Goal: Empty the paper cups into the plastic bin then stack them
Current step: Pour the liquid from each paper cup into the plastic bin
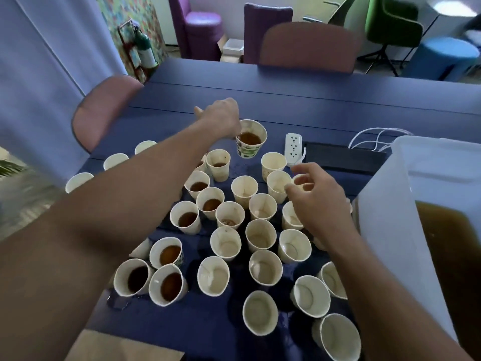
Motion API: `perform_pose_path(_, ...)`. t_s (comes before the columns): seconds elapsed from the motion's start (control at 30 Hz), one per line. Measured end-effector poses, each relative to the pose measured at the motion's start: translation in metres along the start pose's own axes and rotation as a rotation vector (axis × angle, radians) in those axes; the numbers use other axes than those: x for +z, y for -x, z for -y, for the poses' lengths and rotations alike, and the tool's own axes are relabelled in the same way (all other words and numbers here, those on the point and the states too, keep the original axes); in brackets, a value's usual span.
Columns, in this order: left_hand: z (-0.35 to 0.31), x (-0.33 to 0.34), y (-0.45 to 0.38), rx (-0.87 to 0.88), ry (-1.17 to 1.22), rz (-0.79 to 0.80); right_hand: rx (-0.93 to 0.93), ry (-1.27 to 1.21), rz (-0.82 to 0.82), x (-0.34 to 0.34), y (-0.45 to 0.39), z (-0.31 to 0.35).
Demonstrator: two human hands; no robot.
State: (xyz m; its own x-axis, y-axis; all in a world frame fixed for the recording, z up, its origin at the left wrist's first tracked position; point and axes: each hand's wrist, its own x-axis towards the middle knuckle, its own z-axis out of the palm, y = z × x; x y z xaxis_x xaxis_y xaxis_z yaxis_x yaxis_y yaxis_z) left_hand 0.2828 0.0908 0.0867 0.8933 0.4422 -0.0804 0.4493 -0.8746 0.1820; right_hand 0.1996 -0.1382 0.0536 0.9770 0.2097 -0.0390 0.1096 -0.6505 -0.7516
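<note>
presently the emptying step is in hand, judged from the layout. the left hand (221, 115) is reached out over the far part of the blue table (312, 100) and grips a patterned paper cup (251, 138) at its rim, fingers curled round it; the cup is lifted clear of the table, slightly tilted, and holds brown liquid nearly to the brim. the right hand (316, 196) hovers over the cluster with fingers loosely curled; fingertips lie close to the rim of a small cup (302, 181), but whether they touch or pinch it cannot be told. the plastic bin (385, 230) stands at the right edge of the table, translucent, with brown liquid already pooled in it. between bin and arms stand many paper cups: the empty cups (261, 234) sit mostly toward the right and near side, the filled cups (169, 285) mostly toward the left under the left forearm. no stack of cups is visible, so stacking appears not yet begun. a white power strip (293, 148) with its cable lies just beside the lifted cup's path. the next move calls for carrying the full cup level across the cluster to the bin, well apart to the right, without slopping onto the power strip, then tipping it over the bin wall.
</note>
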Motion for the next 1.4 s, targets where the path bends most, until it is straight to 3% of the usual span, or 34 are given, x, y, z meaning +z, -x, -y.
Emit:
perform_pose_path(0.3,-0.010,-0.047,0.117,-0.075,0.261,-0.003,-0.161,-0.024,0.310,-0.040,0.004,0.003)
perform_pose_path(0.43,-0.018,-0.048,0.151,-0.007,0.337,0.016,-0.197,-0.088,0.418,-0.039,0.016,-0.008)
perform_pose_path(0.73,-0.053,-0.036,0.192,0.092,0.439,0.023,-0.191,-0.405,0.169,-0.032,0.031,-0.012)
perform_pose_path(1.03,-0.096,-0.038,0.239,0.110,0.770,-0.167,-0.353,-0.316,0.094,-0.117,0.019,-0.027)
perform_pose_path(1.17,-0.120,-0.017,0.257,0.130,0.812,-0.120,-0.378,-0.212,0.027,-0.157,0.017,-0.048)
perform_pose_path(1.4,-0.156,0.042,0.295,0.247,0.703,0.122,-0.344,-0.050,0.001,-0.198,0.019,-0.097)
